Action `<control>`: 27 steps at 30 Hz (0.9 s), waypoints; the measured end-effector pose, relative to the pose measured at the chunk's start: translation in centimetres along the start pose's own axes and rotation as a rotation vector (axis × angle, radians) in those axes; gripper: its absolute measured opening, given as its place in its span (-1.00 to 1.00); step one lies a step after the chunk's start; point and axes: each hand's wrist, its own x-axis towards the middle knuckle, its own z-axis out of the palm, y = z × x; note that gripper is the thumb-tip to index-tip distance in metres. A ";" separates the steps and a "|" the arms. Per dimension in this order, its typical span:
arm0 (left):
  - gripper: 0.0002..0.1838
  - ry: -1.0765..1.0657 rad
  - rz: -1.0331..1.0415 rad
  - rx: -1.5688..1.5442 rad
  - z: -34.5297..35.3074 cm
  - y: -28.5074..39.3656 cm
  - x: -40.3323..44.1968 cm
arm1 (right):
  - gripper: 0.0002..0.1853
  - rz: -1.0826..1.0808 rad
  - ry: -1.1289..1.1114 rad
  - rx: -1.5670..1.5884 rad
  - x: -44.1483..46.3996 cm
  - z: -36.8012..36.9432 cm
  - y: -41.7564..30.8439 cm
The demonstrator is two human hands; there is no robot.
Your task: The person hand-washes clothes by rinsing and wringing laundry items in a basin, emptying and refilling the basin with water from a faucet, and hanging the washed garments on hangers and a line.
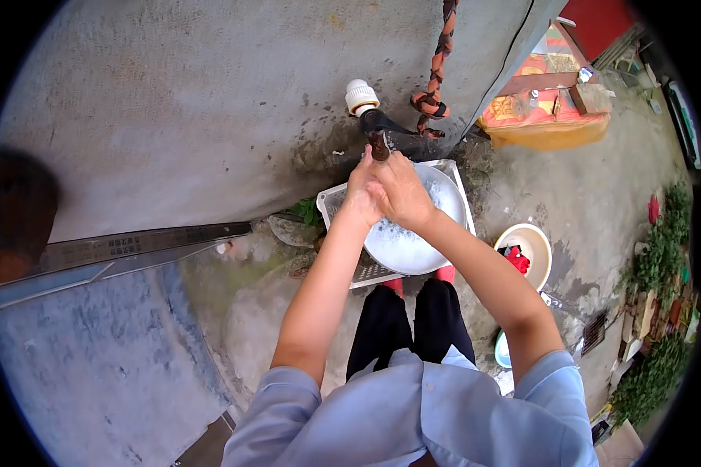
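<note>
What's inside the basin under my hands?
Whitish, bubbly suds show in the basin. Your left hand and right hand cover part of it; anything beneath the suds can't be seen.

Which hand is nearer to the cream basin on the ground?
Right. The right hand is above and left of the cream basin in the picture; the left hand is farther left, beside it.

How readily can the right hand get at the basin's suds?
Probably yes: the suds lie in the open-topped white basin near the right hand, though it may first have to part from the left hand.
</note>
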 end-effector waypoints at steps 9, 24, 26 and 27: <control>-0.66 -0.011 0.153 0.042 -5.5 -2.8 4.5 | -0.62 0.519 0.015 0.255 2.3 0.6 -0.7; -0.60 -0.030 -0.111 -0.100 1.3 0.2 -0.3 | -0.63 0.051 0.201 0.018 5.0 -12.0 -4.6; -0.63 -0.028 -0.083 -0.073 1.3 0.0 -0.2 | -0.65 -0.079 0.160 -0.068 5.8 -13.5 -5.6; -0.65 -0.024 -0.052 -0.042 1.5 0.0 -0.4 | -0.67 -0.208 0.122 -0.151 6.1 -13.9 -6.1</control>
